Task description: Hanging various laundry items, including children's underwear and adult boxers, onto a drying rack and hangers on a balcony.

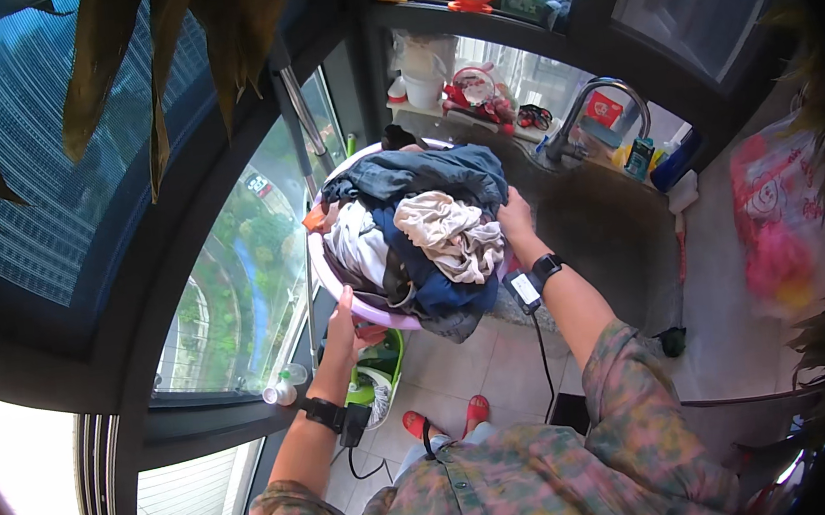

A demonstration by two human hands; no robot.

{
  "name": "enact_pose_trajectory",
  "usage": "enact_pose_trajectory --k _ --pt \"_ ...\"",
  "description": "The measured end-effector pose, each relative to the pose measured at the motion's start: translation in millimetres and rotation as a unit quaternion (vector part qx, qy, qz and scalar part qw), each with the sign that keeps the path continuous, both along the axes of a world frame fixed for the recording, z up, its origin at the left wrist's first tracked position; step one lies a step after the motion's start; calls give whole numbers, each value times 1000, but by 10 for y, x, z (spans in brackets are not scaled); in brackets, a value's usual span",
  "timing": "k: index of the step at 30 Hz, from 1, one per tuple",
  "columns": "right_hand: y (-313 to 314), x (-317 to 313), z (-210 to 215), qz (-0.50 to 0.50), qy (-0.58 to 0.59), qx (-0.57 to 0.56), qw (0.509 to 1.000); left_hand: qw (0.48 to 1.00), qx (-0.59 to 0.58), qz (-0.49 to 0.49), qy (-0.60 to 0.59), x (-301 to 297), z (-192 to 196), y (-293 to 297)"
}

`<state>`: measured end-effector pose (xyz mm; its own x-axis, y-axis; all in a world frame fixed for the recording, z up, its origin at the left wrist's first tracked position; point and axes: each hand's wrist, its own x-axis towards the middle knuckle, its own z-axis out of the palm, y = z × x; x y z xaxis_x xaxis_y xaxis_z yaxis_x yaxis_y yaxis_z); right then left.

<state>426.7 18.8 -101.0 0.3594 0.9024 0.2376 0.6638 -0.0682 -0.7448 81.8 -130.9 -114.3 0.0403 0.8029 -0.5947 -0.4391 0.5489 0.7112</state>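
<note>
A round pinkish-white laundry basin [386,317] heaped with clothes is held up in front of me between both hands. My left hand [345,330] grips its near left rim, fingers curled underneath. At the right side, my right hand [516,216] is closed on the basin's edge, where dark cloth hangs over and hides the rim and most fingertips. On top of the heap lies a crumpled cream garment [447,236]. Around it are a dark blue-grey garment [424,173], a white one [358,243] and a navy one [457,298].
Right of the basin is a dark stone sink [602,238] with a curved metal faucet [606,86]. Bottles and small items line the ledge behind. A green bucket [384,366] stands on the tiled floor below my left hand. Tall windows run along the left; dry leaves [181,61] hang above.
</note>
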Motion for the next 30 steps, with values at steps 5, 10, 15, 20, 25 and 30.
enact_pose_trajectory --k 5,10,15,20,25,30 --pt "-59 -1 89 23 -8 -42 999 995 97 28 -16 338 41 -309" --pt "-372 131 439 -12 -192 152 970 994 81 57 -36 337 38 -274" --pt "-936 -510 1184 379 -143 224 887 993 84 64 -53 142 -101 -324" --pt "-721 -606 1079 301 75 74 948 997 60 41 18 327 66 -455" --pt "-594 -516 1686 313 420 59 850 929 144 192 280 217 443 -948" --pt "-1318 -752 2364 387 571 -50 722 928 261 116 239 282 1282 -1367"
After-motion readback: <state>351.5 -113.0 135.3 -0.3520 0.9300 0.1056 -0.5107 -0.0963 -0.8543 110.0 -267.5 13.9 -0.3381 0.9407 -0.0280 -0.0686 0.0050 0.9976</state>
